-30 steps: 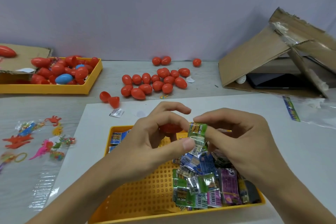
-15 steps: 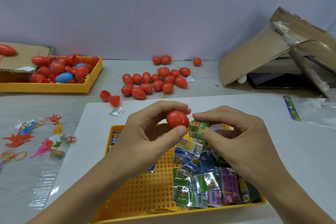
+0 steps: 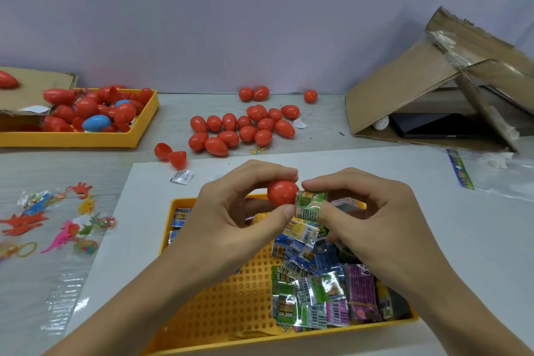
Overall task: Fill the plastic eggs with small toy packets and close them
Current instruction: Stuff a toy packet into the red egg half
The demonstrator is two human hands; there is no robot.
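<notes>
Filling step: left hand (image 3: 239,211) grips red egg half (image 3: 281,192), right hand (image 3: 372,211) pinches rolled green packet (image 3: 310,205) against it; next likely push it in.

The red egg half (image 3: 281,192) at the centre of the frame is smooth, glossy plastic with a bright highlight, and the green packet (image 3: 309,205) just right of it is shiny, crinkled printed foil, like the heap of packets (image 3: 323,292) in the matt, perforated yellow plastic tray (image 3: 231,298) at the bottom. The closed red eggs (image 3: 242,130) above centre share that gloss. The box (image 3: 427,78) at the upper right is rough, matt brown cardboard with torn edges, while clear, reflective plastic film (image 3: 62,298) lies at the lower left.
</notes>
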